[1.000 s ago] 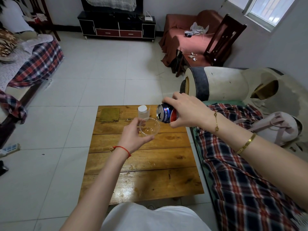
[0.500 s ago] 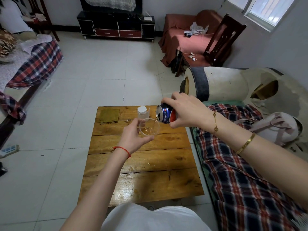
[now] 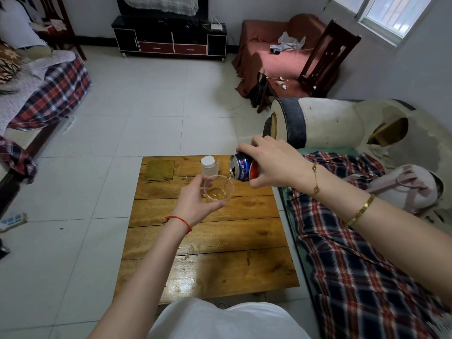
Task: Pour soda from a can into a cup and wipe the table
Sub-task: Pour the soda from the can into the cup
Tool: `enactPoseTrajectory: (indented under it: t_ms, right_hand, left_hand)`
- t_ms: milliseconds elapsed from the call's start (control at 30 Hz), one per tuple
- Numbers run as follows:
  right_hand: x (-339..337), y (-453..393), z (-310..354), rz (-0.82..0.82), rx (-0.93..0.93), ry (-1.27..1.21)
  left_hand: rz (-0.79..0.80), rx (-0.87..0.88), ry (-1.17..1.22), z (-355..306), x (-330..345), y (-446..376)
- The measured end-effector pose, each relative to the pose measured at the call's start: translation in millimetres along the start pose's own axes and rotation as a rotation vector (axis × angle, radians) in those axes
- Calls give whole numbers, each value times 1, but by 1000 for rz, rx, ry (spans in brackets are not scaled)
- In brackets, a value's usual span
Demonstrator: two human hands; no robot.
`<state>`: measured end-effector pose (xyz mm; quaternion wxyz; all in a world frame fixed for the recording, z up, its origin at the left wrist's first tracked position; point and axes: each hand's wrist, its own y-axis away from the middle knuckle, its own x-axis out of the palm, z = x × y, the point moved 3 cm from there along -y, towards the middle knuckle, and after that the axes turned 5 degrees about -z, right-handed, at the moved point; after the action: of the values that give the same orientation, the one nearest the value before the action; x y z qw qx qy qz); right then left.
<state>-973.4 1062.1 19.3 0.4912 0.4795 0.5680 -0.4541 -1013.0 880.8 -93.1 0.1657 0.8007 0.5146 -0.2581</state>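
Nearest the camera, the wooden worktop [image 3: 210, 241] carried wet glossy patches on its near planks (apparently spilled liquid, still to be wiped).

Above the middle of the worktop, the left hand [image 3: 195, 204] was wrapped around a clear plastic cup [image 3: 218, 189], fingers curled about its wall and the cup held off the surface. A shallow pool of amber soda lay in the bottom. The cup appeared thin-walled and light, so it was judged liable to buckle under a hard squeeze; a grip around the mid-wall, as seen, looked suitable.

Just beside it, the right hand [image 3: 274, 165] grasped a blue and red can [image 3: 242, 167] around its body, tipped nearly on its side with the mouth over the cup rim. A thin stream ran from the opening into the cup. The can was judged rigid enough while part full, though smooth and possibly slippery; holding it round the middle kept the tilt under control. The pouring step was assessed as under way and at an early stage.

Farther back on the worktop stood a small clear bottle with a white cap [image 3: 209, 165], just behind the cup, and a folded olive cloth [image 3: 160, 169] lay at the far left corner, well apart from both hands.
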Motion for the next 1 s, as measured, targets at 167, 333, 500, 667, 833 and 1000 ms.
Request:
enactPoseTrajectory:
  t_ms: [167, 333, 500, 667, 833, 1000]
  right_hand:
    - [-2, 1, -1, 3, -1, 26]
    - [-2, 2, -1, 6, -2, 39]
    - [-3, 2, -2, 3, -3, 48]
    - [-4, 3, -2, 5, -3, 47]
    - [-5, 3, -2, 7, -2, 47]
    - [-7, 4, -2, 0, -4, 45]
  left_hand:
    - [-1, 1, -5, -1, 1, 1]
    - [-3, -1, -7, -1, 1, 3]
    - [-2, -4, -9, -1, 2, 3]
    - [-1, -11, -16, 1, 3, 3]
    - [-5, -8, -18, 1, 5, 2]
    - [-9, -5, -5, 2, 7, 2]
